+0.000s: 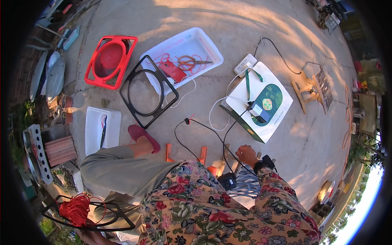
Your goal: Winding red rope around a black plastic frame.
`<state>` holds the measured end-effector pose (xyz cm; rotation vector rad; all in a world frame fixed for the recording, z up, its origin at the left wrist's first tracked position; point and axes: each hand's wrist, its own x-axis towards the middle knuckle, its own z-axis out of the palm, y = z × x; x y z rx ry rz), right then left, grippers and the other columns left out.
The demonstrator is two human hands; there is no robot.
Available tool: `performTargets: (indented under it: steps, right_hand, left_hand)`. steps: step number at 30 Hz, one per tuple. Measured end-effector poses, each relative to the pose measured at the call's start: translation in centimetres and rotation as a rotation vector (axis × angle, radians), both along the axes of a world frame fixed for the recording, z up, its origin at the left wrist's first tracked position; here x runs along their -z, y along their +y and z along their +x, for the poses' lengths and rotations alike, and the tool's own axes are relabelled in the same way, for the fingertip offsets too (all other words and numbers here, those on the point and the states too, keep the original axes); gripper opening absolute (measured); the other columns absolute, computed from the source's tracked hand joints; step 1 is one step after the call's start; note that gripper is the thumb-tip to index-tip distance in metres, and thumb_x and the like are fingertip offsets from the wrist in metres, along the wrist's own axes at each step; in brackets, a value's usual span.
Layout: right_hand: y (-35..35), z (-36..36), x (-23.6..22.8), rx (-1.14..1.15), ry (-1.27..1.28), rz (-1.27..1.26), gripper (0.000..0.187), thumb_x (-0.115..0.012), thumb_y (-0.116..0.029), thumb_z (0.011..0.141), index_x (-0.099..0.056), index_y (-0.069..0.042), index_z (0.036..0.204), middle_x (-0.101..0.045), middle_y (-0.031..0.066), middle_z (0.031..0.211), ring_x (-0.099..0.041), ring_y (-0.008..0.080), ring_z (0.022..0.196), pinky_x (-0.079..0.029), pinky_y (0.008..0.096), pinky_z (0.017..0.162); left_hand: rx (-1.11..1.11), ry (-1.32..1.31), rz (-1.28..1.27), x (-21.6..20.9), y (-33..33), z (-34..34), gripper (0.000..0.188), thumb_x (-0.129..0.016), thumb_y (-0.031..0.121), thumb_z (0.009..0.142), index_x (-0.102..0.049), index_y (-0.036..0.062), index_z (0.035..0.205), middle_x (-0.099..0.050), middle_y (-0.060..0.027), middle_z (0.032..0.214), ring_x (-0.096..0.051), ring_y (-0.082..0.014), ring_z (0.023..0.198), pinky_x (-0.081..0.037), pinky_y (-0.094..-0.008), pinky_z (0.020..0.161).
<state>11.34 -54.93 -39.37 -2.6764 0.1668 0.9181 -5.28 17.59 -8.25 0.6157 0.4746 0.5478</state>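
Floral shirt (196,212) is positioned nearest. Left of the shirt, a black frame (111,229) bearing red cord (74,210) is gripped by the partly hidden left hand (93,236). Ahead-right of the shirt, the right hand (246,155) is held with fingers curled. Beyond, black cables (187,121) are looped before a white carton (267,104); farther, a white tray (179,38) is overlapped by a second frame (145,125).

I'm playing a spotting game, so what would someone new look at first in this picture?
Probably the bright red square plastic frame with a round ring, on the grey concrete ground at upper left. Next might come the tangled bundle of red string at lower left, on a thin black plastic frame by the person's left hand. The large white box with a green panel, right of centre, stands out too.
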Motion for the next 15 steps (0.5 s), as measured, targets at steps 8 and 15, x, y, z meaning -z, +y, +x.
performTargets:
  steps: [8,15]
  right_hand:
    - [3.5,2.4,-3.8,-0.38,-0.11,-0.049,0.014,-0.063,-0.021,0.081,-0.066,-0.009,0.088,-0.064,0.0103,0.094,-0.059,0.0307,0.098,-0.045,0.0472,0.082]
    - [7.4,-0.1,-3.9,-0.751,0.103,0.445,0.029,-0.071,-0.036,0.077,-0.067,-0.009,0.089,-0.066,0.0071,0.088,-0.061,0.0308,0.092,-0.046,0.0451,0.075]
  left_hand:
    - [-0.014,-0.016,0.053,0.8,-0.2,-1.2,0.044,-0.053,0.002,0.096,-0.042,-0.0072,0.138,-0.05,-0.0214,0.14,-0.052,-0.0297,0.125,-0.043,-0.0439,0.108]
    - [-0.032,-0.043,-0.026,0.8,-1.4,0.1,0.044,-0.053,0.002,0.096,-0.043,-0.0068,0.138,-0.05,-0.0213,0.139,-0.052,-0.0302,0.124,-0.044,-0.0447,0.108]
